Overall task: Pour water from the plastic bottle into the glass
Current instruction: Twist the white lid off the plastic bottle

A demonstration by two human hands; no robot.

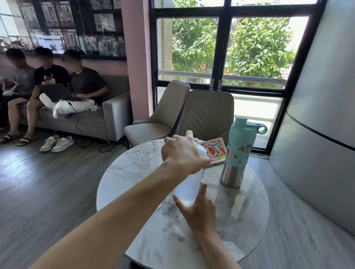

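A clear plastic bottle with water in it stands upright on the round marble table. My left hand reaches in from the lower left and is closed over the bottle's white top, hiding most of it. My right hand is at the bottle's base, which sits between the spread thumb and forefinger. I cannot make out a separate glass; my hands and the bottle may be hiding it.
A steel flask with a teal lid and sleeve stands at the table's far right, next to a comic book. Two beige chairs stand behind the table. Three people sit on a grey sofa to the left.
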